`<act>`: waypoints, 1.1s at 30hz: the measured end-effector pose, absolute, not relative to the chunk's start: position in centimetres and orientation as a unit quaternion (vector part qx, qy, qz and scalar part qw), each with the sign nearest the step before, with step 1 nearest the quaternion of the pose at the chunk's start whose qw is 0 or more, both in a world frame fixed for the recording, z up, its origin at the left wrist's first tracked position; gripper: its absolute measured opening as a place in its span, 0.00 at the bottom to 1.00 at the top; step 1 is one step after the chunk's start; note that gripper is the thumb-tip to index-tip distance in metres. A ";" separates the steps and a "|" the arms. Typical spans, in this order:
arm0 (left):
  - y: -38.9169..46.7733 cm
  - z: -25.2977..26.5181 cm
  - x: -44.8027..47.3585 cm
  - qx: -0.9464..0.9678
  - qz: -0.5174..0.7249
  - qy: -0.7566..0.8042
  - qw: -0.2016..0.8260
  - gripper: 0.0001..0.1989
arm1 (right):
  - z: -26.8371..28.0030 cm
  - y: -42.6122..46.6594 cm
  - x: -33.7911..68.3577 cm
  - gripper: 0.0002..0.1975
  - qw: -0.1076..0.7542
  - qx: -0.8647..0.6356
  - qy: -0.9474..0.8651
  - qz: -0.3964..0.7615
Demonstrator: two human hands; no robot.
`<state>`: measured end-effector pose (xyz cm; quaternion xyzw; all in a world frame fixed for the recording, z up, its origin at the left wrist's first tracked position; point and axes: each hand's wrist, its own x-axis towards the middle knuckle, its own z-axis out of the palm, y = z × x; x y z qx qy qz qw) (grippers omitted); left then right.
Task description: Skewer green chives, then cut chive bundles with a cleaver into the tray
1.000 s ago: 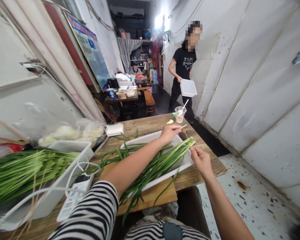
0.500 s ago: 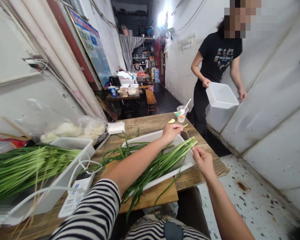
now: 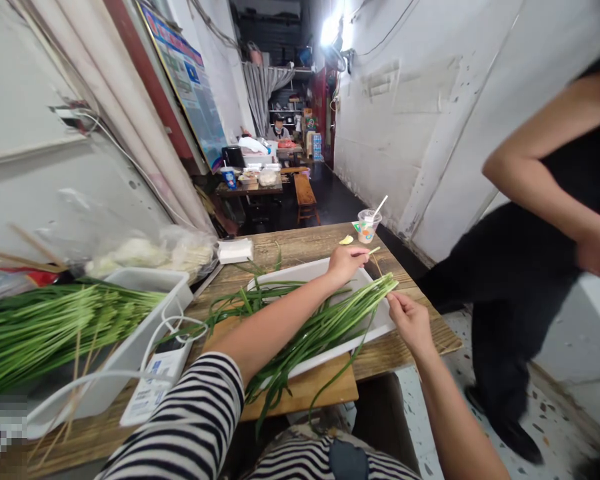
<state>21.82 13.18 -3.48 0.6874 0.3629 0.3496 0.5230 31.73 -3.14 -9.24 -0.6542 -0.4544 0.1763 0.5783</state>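
Observation:
With fingertips pinched, my left hand holds the pale end of a garlic chive stalk above the white tray. A thin wooden skewer runs between that stalk and the pale ends of a bunch of garlic chives. My right hand is closed at the near side of these ends, at the skewer's other end; its grip is partly hidden. The bunch lies slanted across the tray, its green leaves hanging over the near edge onto a wooden board.
At left stands a white bin full of green stalks, with loose skewers and a power strip beside it. A plastic cup stands at the table's far corner. A person is close on the right.
The person on the right has come much closer, and the white container they carried is out of clear view. My hands keep nearly the same pose; the view has shifted slightly.

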 end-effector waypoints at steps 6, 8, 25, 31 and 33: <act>13.4 -3.6 21.8 0.687 0.346 0.362 0.526 0.09 | -9.1 -3.1 31.7 0.22 0.578 -0.658 -0.447 0.181; 13.4 -3.5 21.8 0.688 0.344 0.363 0.525 0.09 | -9.0 -3.1 31.6 0.22 0.576 -0.658 -0.450 0.180; 12.7 -3.7 20.7 0.775 0.282 0.332 0.457 0.11 | -9.1 -3.0 31.5 0.22 0.578 -0.657 -0.455 0.163; 11.5 -3.8 20.2 0.854 0.212 0.235 0.414 0.10 | -8.7 -3.0 31.3 0.23 0.569 -0.665 -0.459 0.151; 12.2 -3.9 20.2 0.861 0.193 0.203 0.424 0.10 | -8.5 -3.2 31.2 0.23 0.564 -0.669 -0.463 0.143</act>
